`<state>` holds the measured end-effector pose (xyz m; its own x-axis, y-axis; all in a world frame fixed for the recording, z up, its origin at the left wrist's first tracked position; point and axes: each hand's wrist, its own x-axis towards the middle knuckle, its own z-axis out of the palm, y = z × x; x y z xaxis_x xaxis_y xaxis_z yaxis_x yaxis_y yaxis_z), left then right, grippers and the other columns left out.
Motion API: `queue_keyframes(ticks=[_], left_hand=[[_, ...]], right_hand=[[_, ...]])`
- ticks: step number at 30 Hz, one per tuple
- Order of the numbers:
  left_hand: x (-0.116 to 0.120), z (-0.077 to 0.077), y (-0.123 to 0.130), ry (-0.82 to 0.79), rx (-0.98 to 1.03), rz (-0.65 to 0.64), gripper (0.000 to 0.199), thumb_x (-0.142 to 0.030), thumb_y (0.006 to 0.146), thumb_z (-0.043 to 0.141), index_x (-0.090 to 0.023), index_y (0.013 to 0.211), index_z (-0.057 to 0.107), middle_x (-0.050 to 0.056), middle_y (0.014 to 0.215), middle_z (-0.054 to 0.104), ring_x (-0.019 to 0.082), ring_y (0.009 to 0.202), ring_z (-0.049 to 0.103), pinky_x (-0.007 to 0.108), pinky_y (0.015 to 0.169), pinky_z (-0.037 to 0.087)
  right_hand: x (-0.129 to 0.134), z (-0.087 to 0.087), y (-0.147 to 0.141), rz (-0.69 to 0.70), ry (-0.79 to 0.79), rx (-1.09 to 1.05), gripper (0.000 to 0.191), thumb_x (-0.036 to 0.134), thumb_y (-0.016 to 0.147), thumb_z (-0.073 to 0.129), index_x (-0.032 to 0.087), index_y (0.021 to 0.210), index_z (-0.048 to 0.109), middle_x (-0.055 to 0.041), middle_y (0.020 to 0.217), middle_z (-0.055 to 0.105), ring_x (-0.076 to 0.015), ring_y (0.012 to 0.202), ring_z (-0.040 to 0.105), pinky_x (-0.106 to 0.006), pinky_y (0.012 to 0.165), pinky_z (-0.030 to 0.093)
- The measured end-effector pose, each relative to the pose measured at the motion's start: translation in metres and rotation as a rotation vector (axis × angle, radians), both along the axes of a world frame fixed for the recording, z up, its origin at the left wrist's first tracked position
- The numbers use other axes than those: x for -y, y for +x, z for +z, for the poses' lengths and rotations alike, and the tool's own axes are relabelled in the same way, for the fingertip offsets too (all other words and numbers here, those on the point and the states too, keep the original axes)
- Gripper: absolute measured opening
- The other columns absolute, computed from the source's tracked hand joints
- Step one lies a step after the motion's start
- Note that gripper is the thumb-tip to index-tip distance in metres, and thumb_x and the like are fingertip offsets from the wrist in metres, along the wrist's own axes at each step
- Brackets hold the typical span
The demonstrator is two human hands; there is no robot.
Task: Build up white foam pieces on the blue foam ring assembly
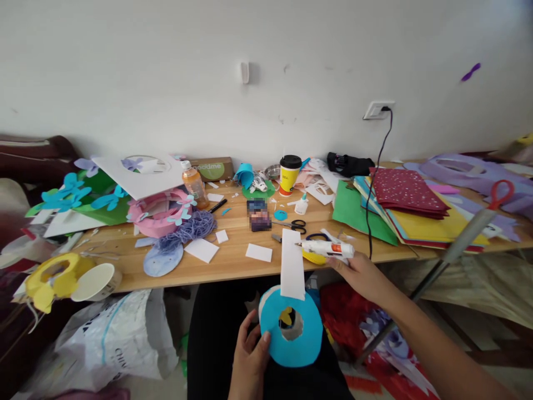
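Observation:
My left hand point(252, 350) grips the left edge of a blue ring point(306, 347) with a round hole, held above my lap. Through the hole a small yellow shape point(286, 315) shows. A white paper strip point(292, 266) reaches up from the ring's top edge past the table edge. In my right hand point(353, 275) is a white glue gun point(328, 249), its nozzle pointing left over the upper part of the strip. Whether the nozzle touches the paper I cannot tell. Black-handled scissors point(298, 225) lie on the table just beyond.
On the wooden table point(233, 258) stand a yellow cup point(288, 176), a glue bottle point(301, 205) and an orange drink bottle point(194, 183). Coloured sheets point(410, 194) are stacked right, paper crafts point(162, 214) left. A black cord point(368, 205) hangs beside my right hand; a grey pole point(441, 266) slants past my right arm.

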<state>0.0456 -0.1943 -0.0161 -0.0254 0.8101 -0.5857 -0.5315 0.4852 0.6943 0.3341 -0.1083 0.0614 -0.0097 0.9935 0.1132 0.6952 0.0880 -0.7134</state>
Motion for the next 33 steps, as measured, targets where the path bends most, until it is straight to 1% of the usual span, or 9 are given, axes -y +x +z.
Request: queue_keyframes(ticks=[7, 13, 18, 21, 23, 25, 29, 31, 33], left_hand=[[-0.001, 0.001, 0.001, 0.004, 0.014, -0.003, 0.086, -0.045, 0.054, 0.093, -0.020, 0.128, 0.056, 0.019, 0.112, 0.072, 0.035, 0.098, 0.071, 0.038, 0.078, 0.057], [0.000, 0.001, -0.001, 0.041, 0.034, -0.029, 0.080, -0.046, 0.058, 0.092, -0.020, 0.125, 0.057, 0.019, 0.113, 0.071, 0.036, 0.101, 0.070, 0.039, 0.078, 0.057], [0.000, 0.002, -0.004, 0.013, 0.018, 0.016, 0.081, -0.046, 0.056, 0.092, -0.021, 0.125, 0.059, 0.018, 0.111, 0.072, 0.036, 0.101, 0.070, 0.039, 0.078, 0.058], [-0.003, 0.004, -0.014, -0.034, 0.001, 0.094, 0.075, -0.049, 0.059, 0.090, -0.023, 0.122, 0.060, 0.014, 0.108, 0.074, 0.034, 0.100, 0.071, 0.037, 0.079, 0.058], [-0.006, 0.005, -0.026, -0.037, -0.014, 0.149, 0.068, -0.051, 0.063, 0.087, -0.025, 0.120, 0.060, 0.010, 0.106, 0.075, 0.030, 0.098, 0.072, 0.034, 0.077, 0.058], [-0.010, 0.007, -0.042, -0.013, -0.033, 0.176, 0.063, -0.050, 0.067, 0.085, -0.027, 0.119, 0.060, 0.008, 0.106, 0.075, 0.027, 0.095, 0.072, 0.032, 0.077, 0.057], [-0.020, 0.009, -0.070, 0.042, -0.126, 0.199, 0.063, -0.050, 0.068, 0.085, -0.028, 0.121, 0.059, 0.007, 0.113, 0.073, 0.025, 0.098, 0.071, 0.029, 0.076, 0.057], [-0.022, 0.009, -0.079, 0.069, -0.168, 0.195, 0.066, -0.051, 0.068, 0.085, -0.025, 0.123, 0.061, 0.009, 0.121, 0.070, 0.028, 0.107, 0.069, 0.030, 0.079, 0.057], [-0.022, 0.006, -0.084, 0.111, -0.165, 0.159, 0.071, -0.050, 0.065, 0.087, -0.023, 0.126, 0.062, 0.011, 0.127, 0.068, 0.033, 0.119, 0.063, 0.032, 0.085, 0.057]], right_hand=[[0.001, 0.001, -0.002, 0.000, -0.021, 0.006, 0.043, 0.054, 0.095, 0.049, 0.023, 0.115, 0.070, -0.0097, 0.120, 0.071, -0.0334, 0.111, 0.065, -0.047, 0.098, 0.050], [0.000, -0.001, -0.001, -0.027, 0.012, -0.010, 0.041, 0.054, 0.093, 0.051, 0.022, 0.109, 0.072, -0.0093, 0.111, 0.074, -0.0324, 0.100, 0.068, -0.046, 0.091, 0.053], [0.005, -0.002, 0.009, -0.083, 0.037, -0.029, 0.040, 0.058, 0.090, 0.053, 0.022, 0.085, 0.071, -0.0060, 0.078, 0.073, -0.0289, 0.079, 0.068, -0.039, 0.073, 0.056], [0.002, -0.007, 0.025, -0.188, 0.006, -0.095, 0.045, 0.064, 0.088, 0.051, 0.023, 0.077, 0.068, -0.0019, 0.054, 0.061, -0.0235, 0.056, 0.060, -0.033, 0.052, 0.049], [-0.009, -0.014, 0.040, -0.269, -0.023, -0.119, 0.047, 0.068, 0.084, 0.053, 0.024, 0.072, 0.065, -0.0018, 0.053, 0.060, -0.0223, 0.051, 0.057, -0.032, 0.048, 0.045], [-0.026, -0.023, 0.058, -0.372, -0.034, -0.079, 0.049, 0.069, 0.082, 0.053, 0.024, 0.066, 0.062, -0.0040, 0.058, 0.064, -0.0232, 0.055, 0.061, -0.032, 0.052, 0.046], [-0.059, -0.032, 0.090, -0.543, -0.101, 0.167, 0.048, 0.063, 0.084, 0.052, 0.022, 0.058, 0.057, -0.0091, 0.061, 0.065, -0.0265, 0.063, 0.064, -0.035, 0.060, 0.046], [-0.063, -0.031, 0.092, -0.606, -0.104, 0.263, 0.043, 0.057, 0.084, 0.055, 0.019, 0.066, 0.061, -0.0159, 0.071, 0.067, -0.0332, 0.075, 0.065, -0.041, 0.066, 0.046], [-0.058, -0.029, 0.075, -0.701, 0.012, 0.403, 0.043, 0.054, 0.088, 0.053, 0.014, 0.085, 0.066, -0.0268, 0.092, 0.066, -0.0415, 0.094, 0.062, -0.048, 0.074, 0.045]])
